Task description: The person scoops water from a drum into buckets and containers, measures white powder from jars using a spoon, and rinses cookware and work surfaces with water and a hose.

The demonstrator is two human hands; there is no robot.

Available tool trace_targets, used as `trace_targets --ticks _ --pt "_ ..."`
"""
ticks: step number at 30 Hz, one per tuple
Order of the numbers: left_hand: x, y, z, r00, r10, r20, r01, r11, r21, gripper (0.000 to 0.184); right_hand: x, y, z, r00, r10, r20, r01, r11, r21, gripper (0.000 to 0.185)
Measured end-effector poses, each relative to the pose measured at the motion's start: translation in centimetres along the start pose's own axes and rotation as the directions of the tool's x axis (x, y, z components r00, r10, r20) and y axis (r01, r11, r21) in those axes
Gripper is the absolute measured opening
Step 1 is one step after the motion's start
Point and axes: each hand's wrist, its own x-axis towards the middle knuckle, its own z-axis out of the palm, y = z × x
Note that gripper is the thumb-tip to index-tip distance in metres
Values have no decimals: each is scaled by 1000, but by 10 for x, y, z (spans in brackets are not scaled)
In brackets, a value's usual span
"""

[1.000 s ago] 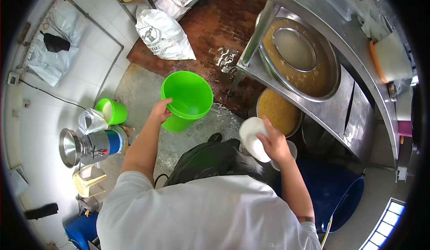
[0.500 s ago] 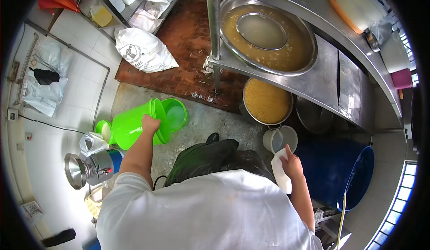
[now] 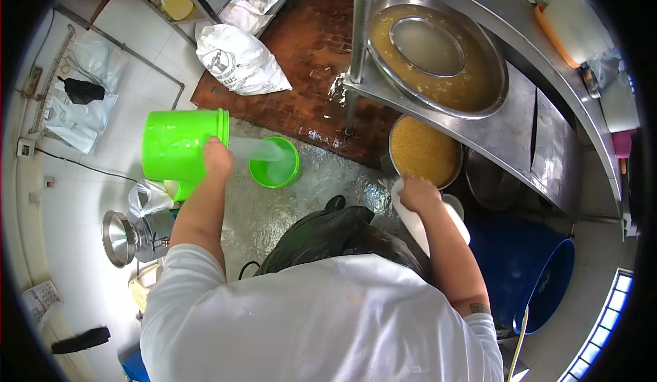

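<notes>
My left hand point(image 3: 217, 157) grips the rim of a large green bucket point(image 3: 179, 144), which is tipped on its side. Cloudy liquid point(image 3: 250, 149) streams from its mouth into a smaller green bucket point(image 3: 274, 162) standing on the wet floor. My right hand point(image 3: 419, 194) is closed on a white plastic container point(image 3: 413, 223), tilted beside my body. Just beyond that hand stands a pot of yellow grain-like material point(image 3: 424, 151), partly under the steel table.
A steel table point(image 3: 493, 119) bears a wide basin of brownish liquid point(image 3: 479, 84). A blue barrel point(image 3: 503, 266) lies at the right, a white sack point(image 3: 239, 60) ahead, and a steel machine point(image 3: 147, 235) at the left. The grey floor meets a raised brown floor point(image 3: 301, 108).
The large green bucket has swung left and up, and liquid now pours visibly from it. My right hand has moved forward and left with the white container. The view has shifted.
</notes>
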Motion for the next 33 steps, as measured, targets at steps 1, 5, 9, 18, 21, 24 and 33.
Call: trace_targets --ticks 1,5,9,18,21,24,33 --pt "8 -2 -1 1000 -5 6 5 1000 0 46 -6 -11 -27 999 28 -22 -28 1000 6 49" --pt "36 -18 0 987 -114 -115 104 990 -92 51 -21 -21 -66 992 69 -106 -68 998 16 53" --pt "68 -42 26 955 -261 -138 211 930 -300 54 -29 -13 -46 979 109 -173 -107 994 26 64" --pt "70 -7 147 615 -46 787 777 203 -595 50 -78 61 138 822 538 -189 -383 767 515 44" --pt "63 8 186 571 224 790 786 129 -605 46 -105 63 167 733 666 -139 -420 604 678 51" --pt "65 40 204 449 417 790 798 211 -565 40 -119 72 192 491 861 -128 -428 367 826 44" --pt "32 181 98 480 290 828 414 757 -505 38 -313 175 60 -400 897 -189 450 372 812 23"
